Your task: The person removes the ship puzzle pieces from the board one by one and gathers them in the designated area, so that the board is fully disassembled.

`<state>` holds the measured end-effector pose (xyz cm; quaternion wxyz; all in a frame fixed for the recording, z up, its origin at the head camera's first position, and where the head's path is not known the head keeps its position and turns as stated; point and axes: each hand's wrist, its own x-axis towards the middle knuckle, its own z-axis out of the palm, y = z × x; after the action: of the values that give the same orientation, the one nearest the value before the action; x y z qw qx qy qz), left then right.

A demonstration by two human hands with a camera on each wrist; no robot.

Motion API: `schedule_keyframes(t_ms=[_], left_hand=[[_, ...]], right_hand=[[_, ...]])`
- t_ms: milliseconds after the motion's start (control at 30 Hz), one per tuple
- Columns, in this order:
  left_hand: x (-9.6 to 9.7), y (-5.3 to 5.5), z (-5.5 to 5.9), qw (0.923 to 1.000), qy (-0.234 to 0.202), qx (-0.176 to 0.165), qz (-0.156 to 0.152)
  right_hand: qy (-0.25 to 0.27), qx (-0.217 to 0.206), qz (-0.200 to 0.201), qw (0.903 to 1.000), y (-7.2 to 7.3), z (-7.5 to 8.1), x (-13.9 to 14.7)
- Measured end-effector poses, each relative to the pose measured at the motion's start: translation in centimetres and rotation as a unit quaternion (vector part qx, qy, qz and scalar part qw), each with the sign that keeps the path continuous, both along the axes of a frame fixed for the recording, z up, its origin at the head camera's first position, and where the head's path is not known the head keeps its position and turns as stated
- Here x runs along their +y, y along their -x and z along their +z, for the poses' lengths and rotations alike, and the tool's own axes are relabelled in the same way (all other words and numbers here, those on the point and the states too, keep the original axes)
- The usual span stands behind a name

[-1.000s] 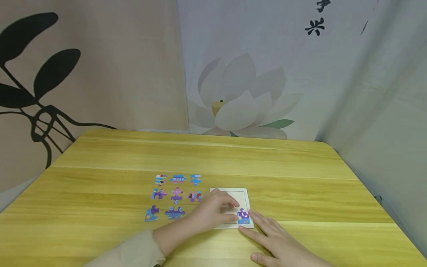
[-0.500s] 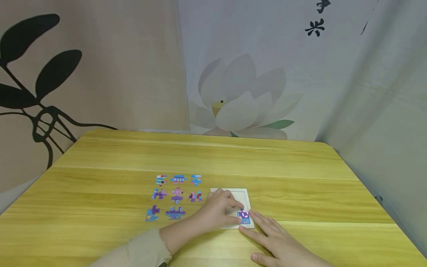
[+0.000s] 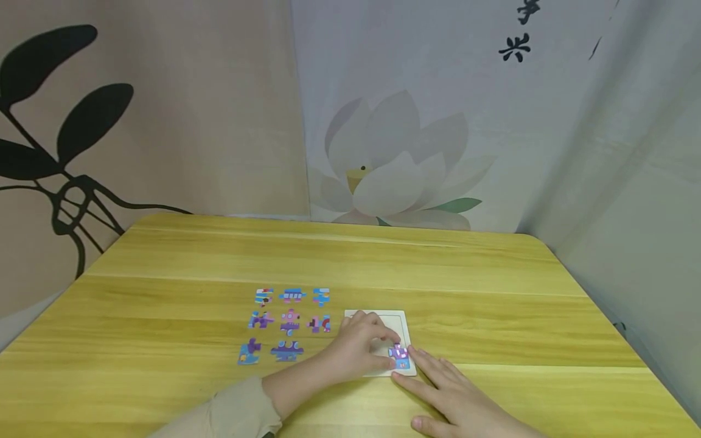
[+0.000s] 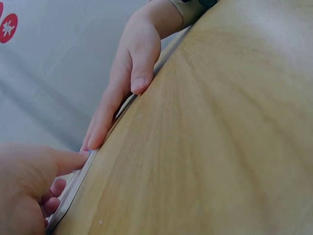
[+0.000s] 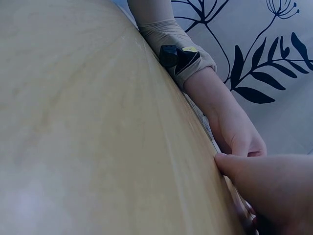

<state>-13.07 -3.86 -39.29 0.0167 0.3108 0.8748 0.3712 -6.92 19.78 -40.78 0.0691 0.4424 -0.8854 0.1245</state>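
My left hand (image 3: 360,345) reaches over a white puzzle board (image 3: 395,319). Its thumb and index finger pinch a purple and blue jigsaw puzzle piece (image 3: 402,360) at the board's near right corner. Flat beside that corner lies my right hand (image 3: 454,394), fingers extended, fingertips at the board's right edge and thumb spread on the table. In the left wrist view the left hand's thumb (image 4: 71,160) is at the board's edge, and the right hand (image 4: 128,68) comes in from beyond. The right wrist view shows the left hand (image 5: 232,125) past the right thumb (image 5: 227,164); the piece is hidden there.
Left of the board, several loose jigsaw pieces lie in rows, among them a purple one (image 3: 287,351) in the near row and a blue one (image 3: 292,295) in the far row. The wooden table (image 3: 493,292) ends at a printed curtain (image 3: 405,152).
My left hand has shifted slightly right, its thumb and index finger closing onto the puzzle piece in the corner. The right hand and the loose pieces have stayed in place.
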Motion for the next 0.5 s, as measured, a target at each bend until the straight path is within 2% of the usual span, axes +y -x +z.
schedule_keyframes(t_ms=[233,367,500], left_hand=[[0.09,0.09,-0.17,0.9998,-0.017,0.006,-0.003],[0.19,0.25,-0.22,0.9993,-0.033,-0.015,-0.003],[0.25,0.43,-0.26,0.9966,-0.069,-0.045,-0.005]], right_hand=[[-0.002,0.005,-0.001,1.0000,-0.01,-0.03,-0.01],[-0.001,0.007,-0.001,1.0000,0.00,-0.04,-0.01],[0.000,0.006,-0.001,1.0000,-0.01,-0.02,-0.02]])
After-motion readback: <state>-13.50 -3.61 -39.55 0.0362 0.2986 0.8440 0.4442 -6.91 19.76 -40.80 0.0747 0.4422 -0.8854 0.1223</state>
